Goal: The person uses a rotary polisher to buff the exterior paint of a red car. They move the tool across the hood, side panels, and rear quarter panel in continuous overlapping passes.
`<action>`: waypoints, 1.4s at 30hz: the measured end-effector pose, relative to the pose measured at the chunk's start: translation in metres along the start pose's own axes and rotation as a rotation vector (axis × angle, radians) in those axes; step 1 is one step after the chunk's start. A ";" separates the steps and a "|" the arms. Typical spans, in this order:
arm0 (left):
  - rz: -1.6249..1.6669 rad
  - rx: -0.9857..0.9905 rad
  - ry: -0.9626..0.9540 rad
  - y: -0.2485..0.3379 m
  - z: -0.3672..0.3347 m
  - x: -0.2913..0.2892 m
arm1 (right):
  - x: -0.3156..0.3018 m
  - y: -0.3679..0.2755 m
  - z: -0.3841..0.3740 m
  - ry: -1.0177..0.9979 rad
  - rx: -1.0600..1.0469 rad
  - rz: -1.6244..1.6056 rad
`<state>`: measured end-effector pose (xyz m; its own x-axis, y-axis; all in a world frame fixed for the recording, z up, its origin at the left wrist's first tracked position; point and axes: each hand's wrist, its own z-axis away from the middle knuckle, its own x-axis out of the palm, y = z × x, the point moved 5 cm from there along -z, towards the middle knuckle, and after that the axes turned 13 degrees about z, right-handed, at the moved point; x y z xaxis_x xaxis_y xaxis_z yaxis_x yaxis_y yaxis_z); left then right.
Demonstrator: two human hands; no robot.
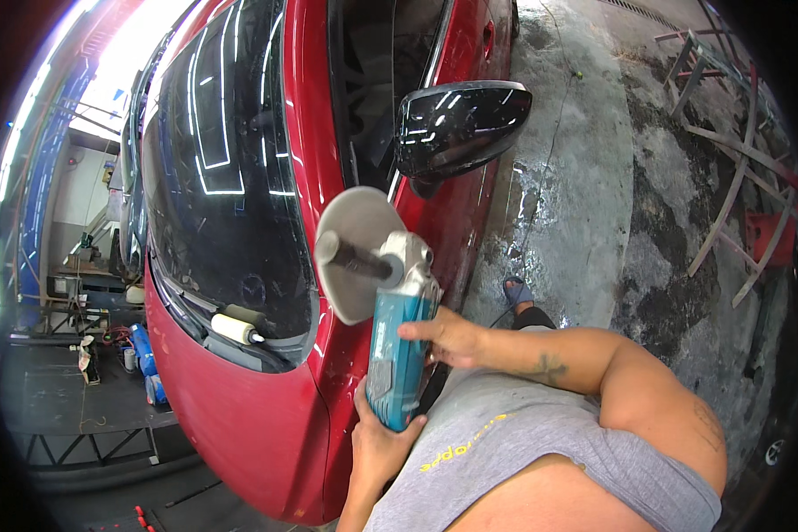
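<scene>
A teal handheld polisher (397,355) with a silver head and a round grey-white pad (355,208) is held up beside a red car (239,426). My left hand (386,443) wraps round the lower end of its body. Near the head, my right hand (452,339) grips the casing, thumb across the front. A dark side handle (355,255) sticks out from the head, free of both hands. The pad overlaps the windshield pillar and fender area; whether it touches the paint I cannot tell. Close behind it is the black side mirror (461,124).
A white bottle (234,328) lies at the base of the windshield (226,195). On the right, metal stands (727,168) and a red container (769,238) occupy the wet, stained floor (567,222). A workbench area (80,381) with blue bottles (144,350) is at the left.
</scene>
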<state>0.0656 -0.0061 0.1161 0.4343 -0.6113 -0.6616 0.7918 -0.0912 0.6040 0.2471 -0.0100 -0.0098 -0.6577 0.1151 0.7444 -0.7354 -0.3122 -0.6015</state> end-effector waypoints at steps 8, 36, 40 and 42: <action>0.044 0.023 0.001 0.025 -0.044 0.020 | -0.040 -0.036 -0.004 -0.011 -0.075 0.048; 0.192 0.080 -0.031 -0.017 -0.027 0.018 | -0.024 -0.010 -0.013 0.188 -0.184 0.113; 0.212 0.015 -0.042 -0.052 -0.018 0.014 | -0.005 0.009 -0.015 0.124 -0.144 0.130; 0.183 -0.015 0.023 -0.087 0.009 0.006 | 0.013 0.042 -0.012 0.077 -0.057 0.146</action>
<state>-0.0041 -0.0086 0.0635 0.5816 -0.5982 -0.5513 0.7048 0.0321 0.7087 0.2054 -0.0100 -0.0288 -0.7668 0.1449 0.6253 -0.6381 -0.2768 -0.7184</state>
